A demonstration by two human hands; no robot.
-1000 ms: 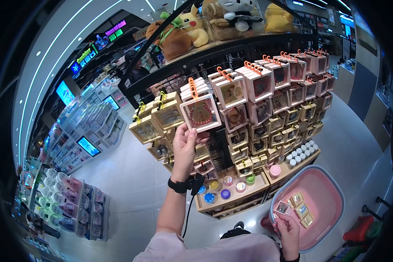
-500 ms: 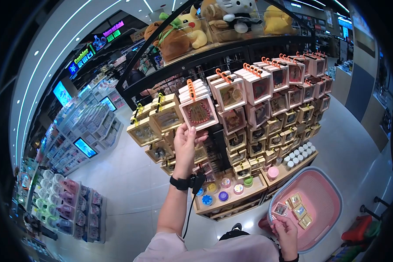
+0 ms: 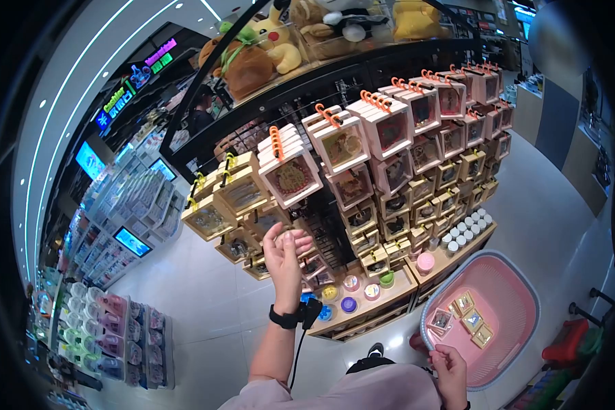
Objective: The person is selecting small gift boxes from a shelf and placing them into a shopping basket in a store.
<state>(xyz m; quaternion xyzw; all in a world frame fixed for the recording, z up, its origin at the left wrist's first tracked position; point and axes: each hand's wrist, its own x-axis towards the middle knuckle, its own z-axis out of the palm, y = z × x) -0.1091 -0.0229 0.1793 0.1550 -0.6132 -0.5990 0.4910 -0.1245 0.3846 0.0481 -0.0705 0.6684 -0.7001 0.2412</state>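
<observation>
My left hand point(image 3: 284, 258) is raised before the rack, fingers apart and slightly curled, with nothing in it. Above it hangs a pink-framed box point(image 3: 291, 179) holding a red beaded bracelet, on an orange coil. To its left are yellow-framed boxes point(image 3: 242, 190) on yellow coils. At the lower right, my right hand point(image 3: 448, 367) is at the near rim of a pink basket point(image 3: 509, 321); its fingers are curled together, and what they hold, if anything, is hidden. Inside the basket lie several small framed boxes point(image 3: 473, 318).
Coloured round tubs point(image 3: 349, 305) and white-lidded jars point(image 3: 460, 240) stand on a low wooden shelf point(image 3: 389, 307). Plush toys point(image 3: 253, 72) sit on top of the rack. A stand of cups point(image 3: 109, 328) is at the left. A person point(image 3: 201, 113) is behind the rack.
My left hand has let go of the pink-framed box and moved down and slightly left, away from it. The view has shifted a little. My right hand stays at the basket rim.
</observation>
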